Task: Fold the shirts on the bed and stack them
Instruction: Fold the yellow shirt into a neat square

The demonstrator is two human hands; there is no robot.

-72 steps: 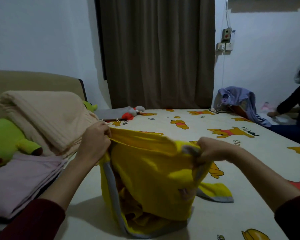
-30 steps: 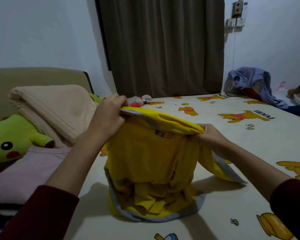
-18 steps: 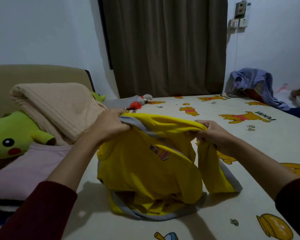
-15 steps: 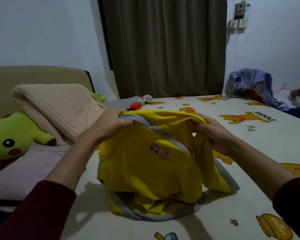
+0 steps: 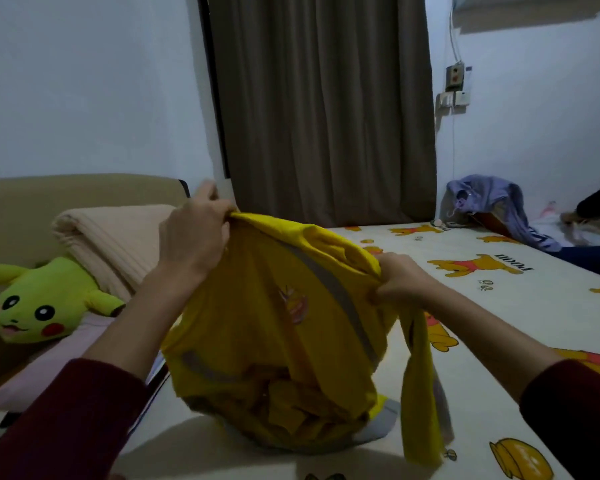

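Note:
A yellow shirt with grey trim (image 5: pixel 274 327) hangs crumpled between my two hands above the bed (image 5: pixel 551 306). My left hand (image 5: pixel 194 237) grips its upper edge, raised high at the left. Lower and to the right, my right hand (image 5: pixel 395 278) grips the other end of that edge. A sleeve dangles below my right hand, and the shirt's bottom bunches on the cartoon-bear sheet.
A folded beige blanket (image 5: pixel 118 244) and a green plush toy (image 5: pixel 45 303) lie at the left on a pink pillow (image 5: pixel 49 368). A purple garment (image 5: pixel 492 202) lies heaped at the far right, beside another person's arm (image 5: pixel 596 202). A brown curtain (image 5: pixel 326 109) hangs behind.
My left hand has lifted its end of the shirt higher, tilting the top edge. The right hand has dropped lower, and a sleeve now hangs free below it.

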